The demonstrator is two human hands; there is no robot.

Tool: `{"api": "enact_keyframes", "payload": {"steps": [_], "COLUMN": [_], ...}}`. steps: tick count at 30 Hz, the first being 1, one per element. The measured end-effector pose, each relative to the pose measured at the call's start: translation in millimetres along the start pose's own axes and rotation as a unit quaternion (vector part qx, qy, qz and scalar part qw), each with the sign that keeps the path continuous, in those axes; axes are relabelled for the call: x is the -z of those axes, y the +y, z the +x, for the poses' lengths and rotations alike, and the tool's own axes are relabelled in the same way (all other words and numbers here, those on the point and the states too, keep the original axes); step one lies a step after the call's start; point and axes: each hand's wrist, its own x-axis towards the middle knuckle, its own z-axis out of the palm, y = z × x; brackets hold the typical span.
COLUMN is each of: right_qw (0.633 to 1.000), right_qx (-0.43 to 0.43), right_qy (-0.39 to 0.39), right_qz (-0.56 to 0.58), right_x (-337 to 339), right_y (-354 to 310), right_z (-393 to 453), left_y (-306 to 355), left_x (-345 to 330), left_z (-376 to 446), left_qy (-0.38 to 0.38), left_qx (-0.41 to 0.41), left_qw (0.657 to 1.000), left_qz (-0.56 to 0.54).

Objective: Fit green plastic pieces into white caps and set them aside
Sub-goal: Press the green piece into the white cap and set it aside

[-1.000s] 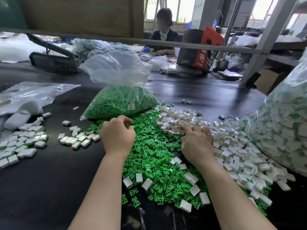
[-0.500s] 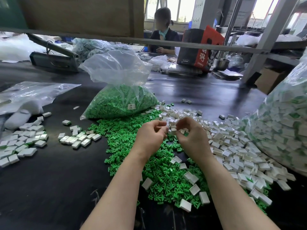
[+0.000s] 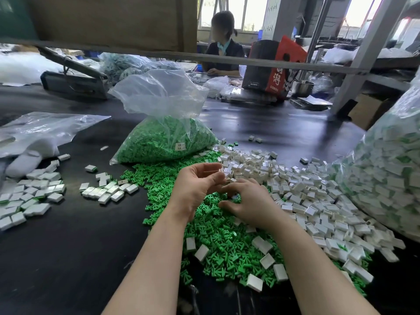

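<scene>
- Our left hand (image 3: 195, 189) pinches a small white cap (image 3: 220, 171).
- Our right hand (image 3: 247, 203) curls down on the green pieces (image 3: 218, 235); we cannot tell what it holds.

1. Worn on the head, looking forward and down across a dark table (image 3: 68, 258).
2. Close above both forearms, with the left hand (image 3: 195, 189) and right hand (image 3: 250, 203) near frame centre.
3. Wide-angle, bending straight edges toward the borders.
4. Reaching far enough to catch a seated person (image 3: 223, 53) beyond the table.
5. Single view only; nothing shared with another.
</scene>
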Motion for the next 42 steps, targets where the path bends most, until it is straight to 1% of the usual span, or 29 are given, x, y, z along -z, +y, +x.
{"api": "enact_keyframes", "payload": {"steps": [5,9,10,12,15,18,21,23,27,32,36,42], "right_qw": [0.998,0.997,0.996,0.989,0.958,0.902,0.863,0.851,0.859,0.814,0.797,0.74], "right_qx": [0.002,0.015,0.016,0.009,-0.004,-0.013,-0.009,-0.008,0.006,-0.012,-0.034,-0.055], "right_qy": [0.037,0.051,0.056,0.078,0.122,0.164,0.176,0.172,0.153,0.16,0.164,0.187], "right_qz": [0.052,0.051,0.062,0.125,0.26,0.399,0.474,0.496,0.489,0.558,0.581,0.643], "right_x": [1,-1,-2,-2,2,8,12,14,14,13,11,10], "right_y": [-1,-1,0,1,1,2,1,0,-2,-3,2,2], "right_z": [-2,-2,-2,-2,-4,-6,-8,-10,-11,-10,-9,-5], "left_y": [-2,0,0,1,0,-1,-2,-2,-1,0,1,0], "left_x": [1,1,1,1,4,5,5,4,3,2,-1,-8], "left_z": [-1,-1,-1,-2,-1,0,1,1,0,-1,-3,-5], "left_qy": [0.001,-0.004,-0.003,-0.002,0.007,0.009,0.015,0.02,0.01,0.008,-0.002,-0.016], "left_qx": [-0.025,-0.031,-0.033,-0.036,-0.037,-0.036,-0.036,-0.036,-0.035,-0.024,-0.014,-0.005], "left_qw": [0.998,0.998,0.998,0.998,0.998,0.998,0.998,0.998,0.997,0.998,0.999,0.999], "left_qz": [0.062,0.054,0.054,0.055,0.05,0.041,0.05,0.055,0.071,0.05,0.035,0.035]}}
